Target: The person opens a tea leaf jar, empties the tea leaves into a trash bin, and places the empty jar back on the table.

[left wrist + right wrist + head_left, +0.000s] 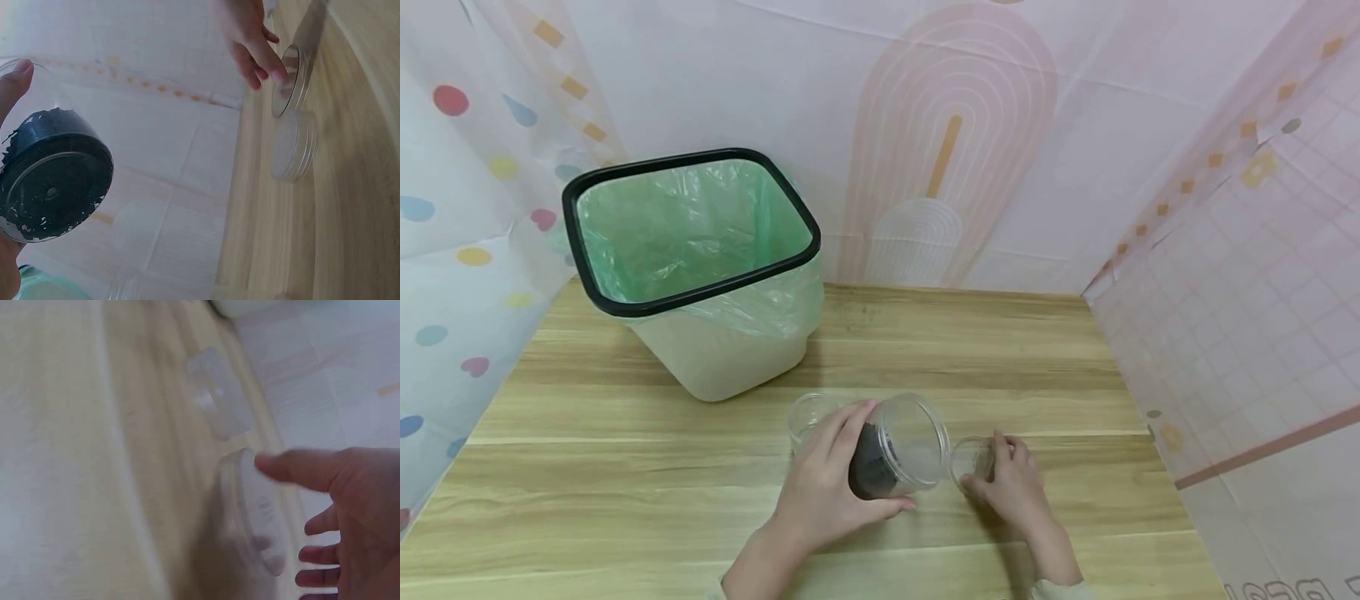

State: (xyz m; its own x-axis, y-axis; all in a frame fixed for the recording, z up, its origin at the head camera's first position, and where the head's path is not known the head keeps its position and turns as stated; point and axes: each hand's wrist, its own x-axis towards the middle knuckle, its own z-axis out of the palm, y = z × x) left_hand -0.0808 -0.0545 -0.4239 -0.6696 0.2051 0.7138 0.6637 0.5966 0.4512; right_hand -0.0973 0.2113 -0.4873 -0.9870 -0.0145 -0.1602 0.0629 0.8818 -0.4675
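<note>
My left hand (823,483) grips a clear round jar (919,442) around its side, above the table. The jar is tilted, its mouth facing up and to the right. A black, patchy mass (53,169) coats its base and lower wall. To the right, my right hand (1017,487) is at a shallow clear lid (970,463) on the table. Its thumb (294,469) and fingers are spread apart at the lid's rim, and the right wrist view is blurred. Partly hidden behind my left hand stands a clear round container (805,417).
A cream bin (737,367) with a black rim and green plastic liner stands at the back left of the wooden table (970,358). Patterned cloth (760,75) hangs behind the table and along both sides.
</note>
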